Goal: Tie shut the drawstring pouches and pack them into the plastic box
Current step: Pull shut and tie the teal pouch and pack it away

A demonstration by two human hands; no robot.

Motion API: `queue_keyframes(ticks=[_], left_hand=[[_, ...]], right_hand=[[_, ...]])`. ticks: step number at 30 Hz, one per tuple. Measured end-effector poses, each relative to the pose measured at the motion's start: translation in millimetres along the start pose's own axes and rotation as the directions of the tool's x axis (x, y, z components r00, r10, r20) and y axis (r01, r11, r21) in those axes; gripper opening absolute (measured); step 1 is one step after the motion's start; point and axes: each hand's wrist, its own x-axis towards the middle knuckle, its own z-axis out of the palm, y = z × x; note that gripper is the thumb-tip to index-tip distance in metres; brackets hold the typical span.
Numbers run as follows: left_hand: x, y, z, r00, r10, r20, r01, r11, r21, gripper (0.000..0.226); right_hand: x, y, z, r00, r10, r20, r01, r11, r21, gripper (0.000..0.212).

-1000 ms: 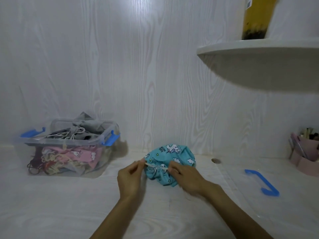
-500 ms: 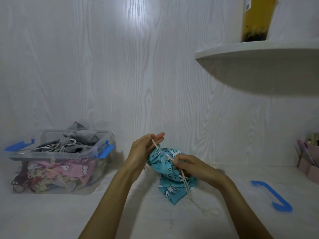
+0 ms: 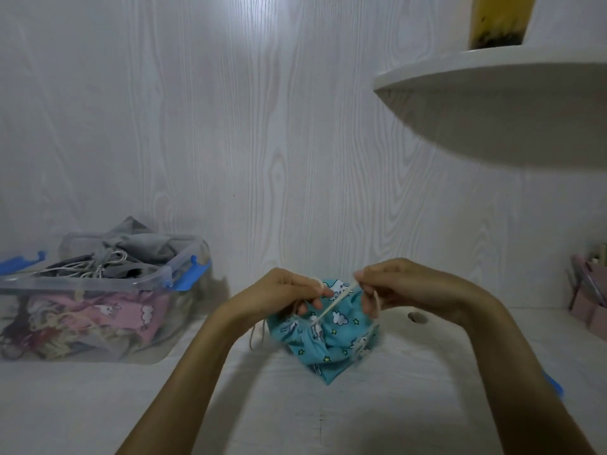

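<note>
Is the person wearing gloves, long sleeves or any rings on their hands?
No gloves: the left hand and right hand are both bare. No sleeves show either, since both forearms are uncovered right down to the bottom edge of the picture. I see no watch or bracelet, and no ring on the fingers.

White shelf [image 3: 512, 90] upper right; pink organiser [image 3: 588, 302] far right.

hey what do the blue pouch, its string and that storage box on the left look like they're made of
Blue pouch: soft printed woven fabric, likely cotton; it gathers into folds.
String: pale cord, probably cotton; matte, pulled taut.
Storage box: clear plastic with blue clips; contents show through its wall.
</note>
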Motion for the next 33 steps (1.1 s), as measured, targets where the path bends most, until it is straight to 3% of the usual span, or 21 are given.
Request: queue_keyframes(ticks=[2,5,9,11,14,16,18,20,22,28,30,32,33], left_hand=[[-2.7,2.5,5.4,0.996,-0.020,0.086,0.012,0.995,0.097,0.032],[-3.7,6.5,15.7,0.966,-0.088,0.244,0.016,0.959,0.281,0.027],[-5.6,6.3,30.2,0.914,-0.160,0.373,0.033,0.945,0.324,0.032],[-6.1,3.9,32.6,0.915,-0.121,0.386,-0.018,0.941,0.339,0.029],[-5.5,1.8,31.2,0.929,-0.061,0.365,-0.035,0.967,0.252,0.036],[-5.7,2.5,25.8,0.931,-0.052,0.362,0.018,0.995,0.097,0.037],[-5.6,3.5,20.4,0.932,-0.035,0.361,0.051,0.998,-0.035,0.035],[-5.5,3.9,17.6,0.935,-0.027,0.353,0.063,0.994,-0.093,0.033],[-5.7,4.1,17.7,0.938,-0.015,0.348,0.057,0.992,-0.111,0.032],[-5.9,2.7,18.7,0.938,-0.026,0.346,0.077,0.988,-0.133,0.030],[-5.6,4.3,17.9,0.950,-0.027,0.311,0.075,0.987,-0.144,0.031],[-4.9,5.8,16.7,0.971,-0.046,0.234,0.094,0.976,-0.197,0.032],[-4.1,5.9,15.6,0.980,-0.056,0.192,0.102,0.966,-0.239,0.033]], right_hand=[[-5.9,-1.6,-5.2,0.997,0.078,0.025,-0.077,0.997,-0.020,0.036],[-5.6,-4.8,-5.5,0.988,0.124,-0.092,-0.130,0.990,-0.062,0.035],[0.8,-17.2,10.7,0.962,-0.059,-0.267,0.054,0.998,-0.025,0.029],[3.4,-25.3,25.1,0.955,-0.202,-0.217,0.188,0.979,-0.082,0.022],[9.4,-30.2,42.0,0.946,-0.311,-0.095,0.300,0.947,-0.110,0.025],[14.5,-23.6,40.1,0.924,-0.275,-0.265,0.249,0.960,-0.127,0.028],[15.2,-15.7,31.2,0.902,-0.150,-0.405,0.067,0.975,-0.212,0.028],[11.1,-10.0,24.8,0.955,-0.020,-0.296,-0.061,0.963,-0.263,0.028],[7.9,-10.8,24.4,0.983,0.041,-0.178,-0.088,0.959,-0.271,0.030],[11.4,-14.3,34.2,0.962,-0.033,-0.269,-0.080,0.913,-0.399,0.017],[15.1,-13.2,33.4,0.947,-0.027,-0.321,-0.082,0.944,-0.320,0.020],[18.3,-13.4,33.2,0.959,0.070,-0.276,-0.057,0.997,0.054,0.025],[19.9,-13.6,33.1,0.970,0.105,-0.221,-0.035,0.954,0.298,0.028]])
